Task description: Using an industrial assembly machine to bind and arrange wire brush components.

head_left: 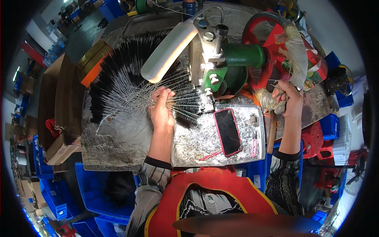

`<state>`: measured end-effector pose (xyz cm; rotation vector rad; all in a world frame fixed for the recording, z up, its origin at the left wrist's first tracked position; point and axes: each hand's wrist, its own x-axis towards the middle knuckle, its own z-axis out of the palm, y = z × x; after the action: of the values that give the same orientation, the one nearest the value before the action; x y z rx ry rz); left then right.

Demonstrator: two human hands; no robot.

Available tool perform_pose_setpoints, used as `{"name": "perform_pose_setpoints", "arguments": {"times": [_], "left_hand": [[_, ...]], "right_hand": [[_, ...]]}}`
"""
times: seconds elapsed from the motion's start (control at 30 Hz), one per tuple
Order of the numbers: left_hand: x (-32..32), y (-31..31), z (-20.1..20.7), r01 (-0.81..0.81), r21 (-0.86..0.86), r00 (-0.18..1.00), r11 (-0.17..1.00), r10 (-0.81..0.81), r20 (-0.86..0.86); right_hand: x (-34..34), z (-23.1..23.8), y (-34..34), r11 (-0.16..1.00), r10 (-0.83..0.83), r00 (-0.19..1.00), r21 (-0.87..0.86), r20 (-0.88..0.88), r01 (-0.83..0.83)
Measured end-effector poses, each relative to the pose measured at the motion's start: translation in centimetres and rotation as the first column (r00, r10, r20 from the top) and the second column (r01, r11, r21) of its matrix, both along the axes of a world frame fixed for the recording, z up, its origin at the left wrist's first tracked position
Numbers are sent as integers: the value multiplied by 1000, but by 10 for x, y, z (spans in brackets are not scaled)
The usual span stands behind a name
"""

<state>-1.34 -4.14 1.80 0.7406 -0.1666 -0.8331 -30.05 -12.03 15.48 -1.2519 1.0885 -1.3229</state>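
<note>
My left hand is closed on a fan of thin wire brushes. Their black-bristled ends spread toward the head of a green hand press, and at least one tip lies close to its metal die. Behind that hand lies a large heap of similar wire brushes, bare wire stems crossing over dark bristles. On the right, my right hand grips a cloth-wrapped handle at the lower side of the press's red wheel. Part of its fingers is hidden behind the wrapping.
A lit white lamp hangs over the brushes. On the silvery work sheet lie a phone in a red case and a small pink-handled tool. A wooden handle hangs below my right hand. Cardboard boxes stand left, a blue bin below.
</note>
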Motion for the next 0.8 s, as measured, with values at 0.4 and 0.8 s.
{"name": "perform_pose_setpoints", "arguments": {"times": [0.4, 0.8], "left_hand": [[-1, -3, 2, 6, 54, 1000, 999, -6, 0], [-2, 0, 8, 26, 103, 997, 994, -33, 66]], "right_hand": [[-5, -7, 0, 994, -54, 997, 96, -52, 58], [-7, -92, -19, 969, 134, 987, -223, 92, -110]]}}
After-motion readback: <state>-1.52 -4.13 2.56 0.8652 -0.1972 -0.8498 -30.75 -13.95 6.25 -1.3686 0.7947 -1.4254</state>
